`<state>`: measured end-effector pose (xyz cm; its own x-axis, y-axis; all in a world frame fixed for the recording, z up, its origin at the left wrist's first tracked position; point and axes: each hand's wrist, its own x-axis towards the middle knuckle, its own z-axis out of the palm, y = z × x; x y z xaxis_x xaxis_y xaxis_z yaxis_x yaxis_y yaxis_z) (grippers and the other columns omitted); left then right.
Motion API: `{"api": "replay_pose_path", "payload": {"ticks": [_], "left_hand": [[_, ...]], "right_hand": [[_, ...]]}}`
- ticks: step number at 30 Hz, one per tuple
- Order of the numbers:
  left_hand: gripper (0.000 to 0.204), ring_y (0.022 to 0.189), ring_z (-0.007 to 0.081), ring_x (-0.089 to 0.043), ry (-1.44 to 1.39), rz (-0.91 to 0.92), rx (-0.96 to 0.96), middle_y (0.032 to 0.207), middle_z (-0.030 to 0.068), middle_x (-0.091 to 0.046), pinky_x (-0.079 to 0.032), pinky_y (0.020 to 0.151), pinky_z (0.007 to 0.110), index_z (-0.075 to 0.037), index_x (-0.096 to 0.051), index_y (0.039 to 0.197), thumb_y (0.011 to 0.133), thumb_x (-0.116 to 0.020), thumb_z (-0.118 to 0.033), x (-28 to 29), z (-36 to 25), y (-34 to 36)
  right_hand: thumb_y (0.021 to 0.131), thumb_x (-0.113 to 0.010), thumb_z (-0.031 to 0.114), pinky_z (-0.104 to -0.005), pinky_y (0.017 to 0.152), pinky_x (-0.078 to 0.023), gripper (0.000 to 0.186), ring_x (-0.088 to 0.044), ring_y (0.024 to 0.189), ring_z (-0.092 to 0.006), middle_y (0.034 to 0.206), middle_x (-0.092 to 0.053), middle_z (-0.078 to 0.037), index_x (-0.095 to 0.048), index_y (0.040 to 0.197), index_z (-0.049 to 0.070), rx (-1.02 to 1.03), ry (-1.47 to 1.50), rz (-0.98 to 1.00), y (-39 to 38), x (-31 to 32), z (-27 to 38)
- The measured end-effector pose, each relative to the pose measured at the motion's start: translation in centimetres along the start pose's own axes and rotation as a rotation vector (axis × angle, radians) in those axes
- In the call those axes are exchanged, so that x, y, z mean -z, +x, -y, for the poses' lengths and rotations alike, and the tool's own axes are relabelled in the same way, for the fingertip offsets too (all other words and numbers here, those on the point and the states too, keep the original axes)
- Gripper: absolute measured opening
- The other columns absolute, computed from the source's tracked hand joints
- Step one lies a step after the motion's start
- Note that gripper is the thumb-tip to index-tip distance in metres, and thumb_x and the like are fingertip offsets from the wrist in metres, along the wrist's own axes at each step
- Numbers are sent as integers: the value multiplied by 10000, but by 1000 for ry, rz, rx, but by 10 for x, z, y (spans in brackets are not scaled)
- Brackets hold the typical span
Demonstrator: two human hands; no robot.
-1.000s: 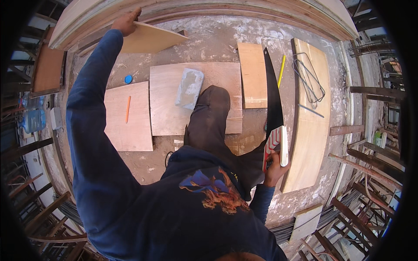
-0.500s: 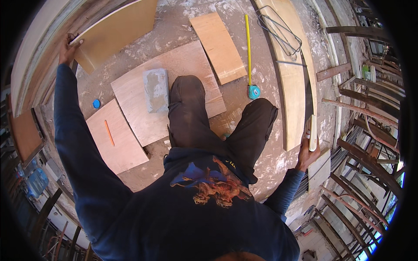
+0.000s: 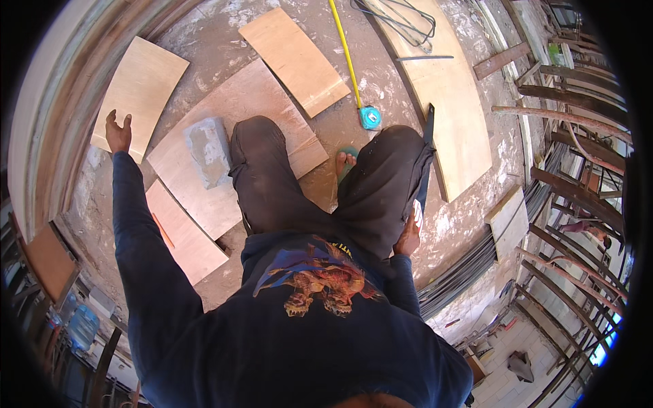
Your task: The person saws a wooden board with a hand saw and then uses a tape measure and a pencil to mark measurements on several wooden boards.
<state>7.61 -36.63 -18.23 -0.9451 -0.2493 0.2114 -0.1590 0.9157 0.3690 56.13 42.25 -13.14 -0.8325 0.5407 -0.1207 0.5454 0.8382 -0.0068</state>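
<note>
My left hand (image 3: 119, 134) is open, its fingers apart, at the lower end of a plywood board (image 3: 144, 78) on the far left; whether it touches the wood I cannot tell. My right hand (image 3: 408, 239), beside my right knee, is closed around the pale handle of a handsaw (image 3: 426, 153). The saw's dark blade points away from me, seen nearly edge-on. A grey block (image 3: 207, 151) sits on a larger plywood sheet (image 3: 255, 88) ahead of my left knee. An orange pencil (image 3: 163, 231) rests on another plywood piece (image 3: 190, 248).
A plywood strip (image 3: 292, 61) lies ahead. A turquoise tape measure (image 3: 370, 117) has its yellow blade pulled out. On the right, a long plank (image 3: 456, 122) carries bent metal rods (image 3: 408, 27). Thin dark rods (image 3: 462, 275) lie at the lower right. Wooden poles (image 3: 578, 102) stand along the right.
My left hand has let go of the plywood board, which was tilted up and now lies flatter. My right hand has brought the handsaw inward from beyond the plank to beside my knee.
</note>
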Motion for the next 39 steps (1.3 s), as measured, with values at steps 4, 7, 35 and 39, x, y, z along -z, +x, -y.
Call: {"api": "replay_pose_path", "payload": {"ticks": [4,7,35,39], "left_hand": [[573,1200,372,-597,-329,75,31,1305,222,-606,-471,1025,450,-8,-530,1361,877,-727,-243,-37,-133,-99],[510,1188,358,-609,-415,117,4,1278,210,-629,-466,1030,427,-16,-563,1325,882,-715,-218,-36,-206,-162],[742,1214,465,-500,-507,317,617,1299,359,-444,-440,1032,507,108,-372,1300,790,-759,-267,-216,-515,-254],[735,1198,466,-520,-601,222,835,1269,339,-492,-446,1022,494,100,-338,1325,779,-740,-186,-227,-517,-247]], "right_hand": [[826,-728,378,-474,958,-494,798,-614,1115,-419,1261,-609,-241,-410,1472,33,116,91,160,-7,-79,-33],[811,-743,383,-476,954,-497,803,-613,1118,-422,1266,-606,-247,-424,1457,28,58,122,405,15,-109,-37],[782,-813,370,-453,816,-564,693,-678,942,-379,1059,-662,-209,-512,1317,49,435,224,263,358,-142,159],[817,-784,356,-441,812,-570,656,-680,941,-357,1064,-661,-197,-506,1327,51,473,465,302,359,-126,151]]}}
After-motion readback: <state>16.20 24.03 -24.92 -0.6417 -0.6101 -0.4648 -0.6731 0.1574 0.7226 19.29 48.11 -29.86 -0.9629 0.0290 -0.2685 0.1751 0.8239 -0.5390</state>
